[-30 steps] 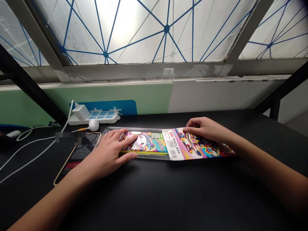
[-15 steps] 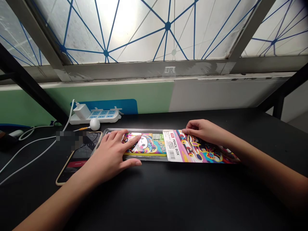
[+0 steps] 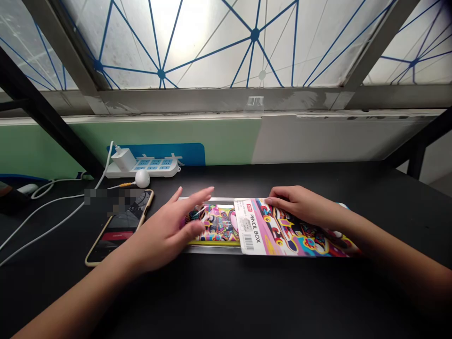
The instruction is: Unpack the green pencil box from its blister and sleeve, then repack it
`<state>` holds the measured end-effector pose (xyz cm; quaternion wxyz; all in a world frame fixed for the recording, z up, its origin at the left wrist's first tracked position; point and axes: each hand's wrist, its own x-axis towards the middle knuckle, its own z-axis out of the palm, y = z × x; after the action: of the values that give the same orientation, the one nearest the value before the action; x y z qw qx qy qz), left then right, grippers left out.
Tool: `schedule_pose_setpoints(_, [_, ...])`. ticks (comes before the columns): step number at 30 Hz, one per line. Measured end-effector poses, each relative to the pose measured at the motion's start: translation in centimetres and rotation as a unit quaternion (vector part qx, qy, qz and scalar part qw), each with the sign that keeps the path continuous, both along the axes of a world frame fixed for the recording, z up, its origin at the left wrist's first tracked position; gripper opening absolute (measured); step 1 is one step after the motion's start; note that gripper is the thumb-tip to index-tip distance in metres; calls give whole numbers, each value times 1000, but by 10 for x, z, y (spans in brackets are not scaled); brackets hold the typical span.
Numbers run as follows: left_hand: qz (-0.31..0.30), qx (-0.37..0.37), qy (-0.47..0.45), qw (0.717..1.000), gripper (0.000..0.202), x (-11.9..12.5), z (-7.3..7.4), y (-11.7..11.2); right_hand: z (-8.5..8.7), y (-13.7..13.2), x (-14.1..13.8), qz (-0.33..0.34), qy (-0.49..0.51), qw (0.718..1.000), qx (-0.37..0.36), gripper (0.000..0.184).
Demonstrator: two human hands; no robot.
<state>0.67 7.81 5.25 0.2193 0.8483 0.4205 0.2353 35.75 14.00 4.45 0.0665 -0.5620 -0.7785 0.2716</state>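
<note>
A colourful printed pencil box (image 3: 219, 226) lies in a clear plastic tray (image 3: 212, 250) on the black desk. A printed card (image 3: 282, 230) marked "PENCIL BOX" covers its right part. Over the tray's left end hovers my left hand (image 3: 176, 226), its fingers spread and holding nothing; it hides that end. My right hand (image 3: 296, 200) has its fingers curled, with thumb and forefinger at the card's top edge. The card's far right end is partly behind my right wrist.
Left of the tray lies a phone (image 3: 120, 230) with a lit screen. Behind it are a white round-ended plug (image 3: 142, 179) on a cable and a power strip (image 3: 148, 167) with a charger (image 3: 123, 159). White cables run across the left of the desk (image 3: 226, 301).
My left hand has lifted off the tray and spread its fingers. The tray and card sit slightly nearer to me. The card covers a bit more of the box, whose visible pattern differs.
</note>
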Motion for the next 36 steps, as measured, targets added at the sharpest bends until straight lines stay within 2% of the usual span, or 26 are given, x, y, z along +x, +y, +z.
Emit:
schedule_pose_setpoints(2, [56,-6,-89,994,66,2,-7,4,5,5,9,2,0,1000,-21,44])
schedule_pose_setpoints(5, [121,-6,-210,970,59,9,-21,8,11,11,22,19,19,996,-79,41])
schedule_pose_setpoints(9, [144,-28,-303,942,60,16,-31,8,16,13,29,42,37,986,-160,47])
schedule_pose_setpoints(13, [152,-57,-382,910,63,22,-29,4,17,8,17,8,23,992,-128,64])
schedule_pose_setpoints(18, [144,-89,-492,854,71,28,-26,3,23,6,-28,31,-26,998,-40,74])
schedule_pose_setpoints(21, [128,-91,-507,847,71,28,-27,3,26,10,-72,87,-41,995,-28,72])
schedule_pose_setpoints(24, [121,-89,-514,845,67,27,-28,4,27,11,-119,150,-57,987,-16,61])
schedule_pose_setpoints(26, [135,-96,-513,842,61,25,-27,4,27,10,-143,174,-69,982,11,55])
schedule_pose_setpoints(28, [171,-119,-506,837,45,24,-24,4,27,7,-155,182,-86,977,68,57])
schedule_pose_setpoints(30, [213,-168,-500,823,35,22,-20,5,28,4,-153,180,-106,968,139,64])
schedule_pose_setpoints(32, [245,-226,-498,800,48,21,-17,7,26,2,-137,168,-118,960,189,71])
schedule_pose_setpoints(36, [265,-289,-502,771,68,21,-17,13,15,-1,-74,102,-104,972,183,76])
